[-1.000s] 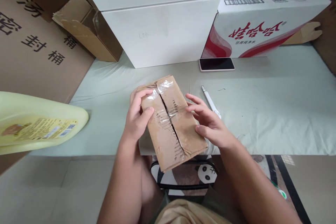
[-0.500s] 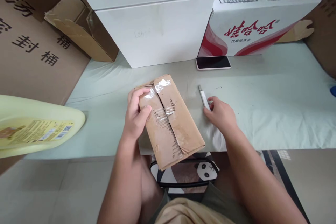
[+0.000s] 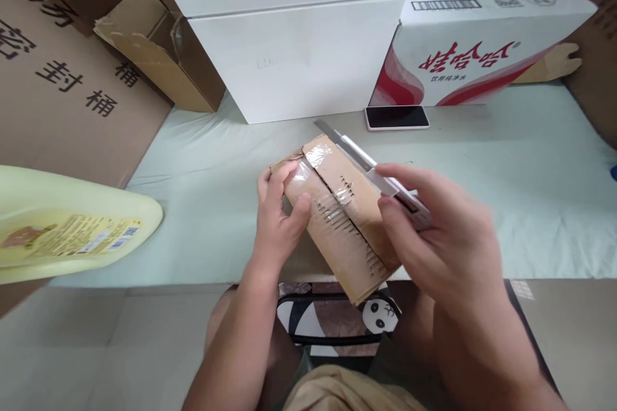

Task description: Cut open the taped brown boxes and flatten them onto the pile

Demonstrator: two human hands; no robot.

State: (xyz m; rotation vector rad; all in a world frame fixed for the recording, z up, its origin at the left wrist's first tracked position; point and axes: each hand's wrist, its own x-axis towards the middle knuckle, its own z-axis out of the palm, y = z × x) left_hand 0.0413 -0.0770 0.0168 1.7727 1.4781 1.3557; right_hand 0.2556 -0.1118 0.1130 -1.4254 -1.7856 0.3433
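Note:
A small brown cardboard box (image 3: 332, 218) with clear tape over its torn middle seam sits tilted at the front edge of the cloth-covered table. My left hand (image 3: 282, 218) grips its left end, thumb on top and fingers over the far corner. In my right hand (image 3: 434, 225) is a utility knife (image 3: 380, 176) with a white-and-grey handle, held over the box's right side. Its blade is out and points to the far left, above the box's far edge. Whether the knife touches the box, I cannot tell.
A phone (image 3: 397, 117) lies before a white and red carton (image 3: 448, 45). White boxes (image 3: 299, 67) are stacked at the back. On the left stand an open cardboard box (image 3: 193, 70) and a pale yellow bottle (image 3: 81, 225). A panda-printed item (image 3: 337, 321) is below the table edge.
My right hand has lifted the knife off the table and brought it left over the box, with more blade showing. The box and my left hand have shifted slightly right.

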